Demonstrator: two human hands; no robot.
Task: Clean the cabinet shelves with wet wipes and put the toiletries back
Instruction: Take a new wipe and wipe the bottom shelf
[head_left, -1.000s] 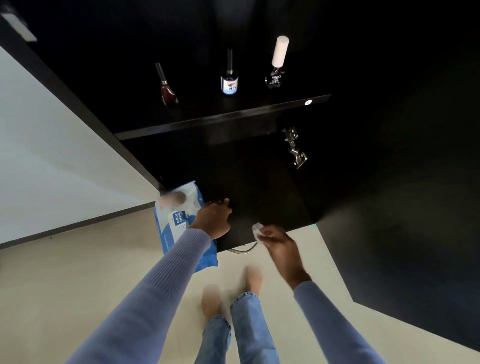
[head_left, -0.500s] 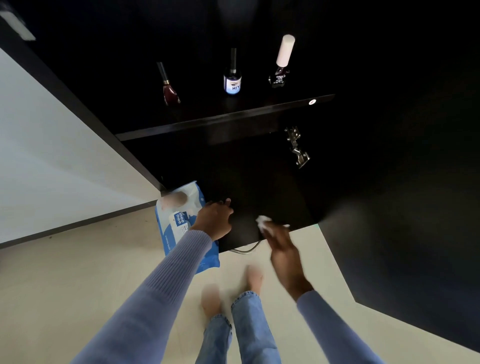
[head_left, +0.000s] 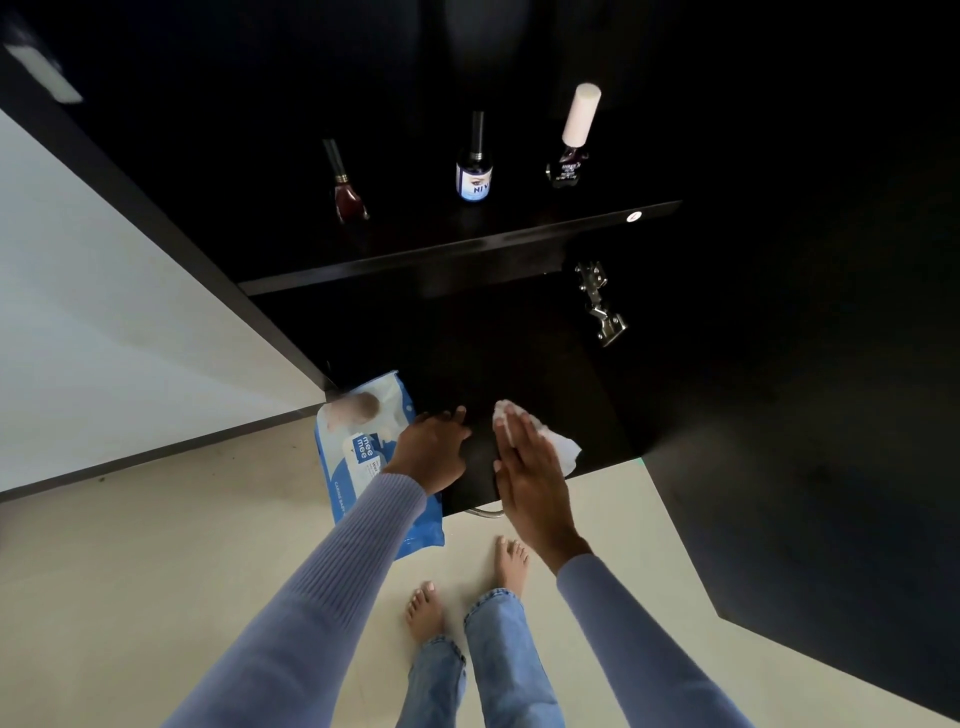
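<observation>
Right hand (head_left: 530, 478) flat, fingers extended, pressing crumpled white wet wipe (head_left: 558, 444) onto dark lower cabinet shelf (head_left: 519, 364). Left hand (head_left: 434, 449) loosely curled, empty, braced on shelf edge just beside blue wipes pack (head_left: 358, 457). Three small bottles, probably nail polish (head_left: 474, 179), upright on upper shelf, well beyond both hands.

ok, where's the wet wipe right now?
Head view, lower centre: the wet wipe lies flat under the right hand on the dark lower shelf, right of the left hand and the blue wipes pack.
</observation>
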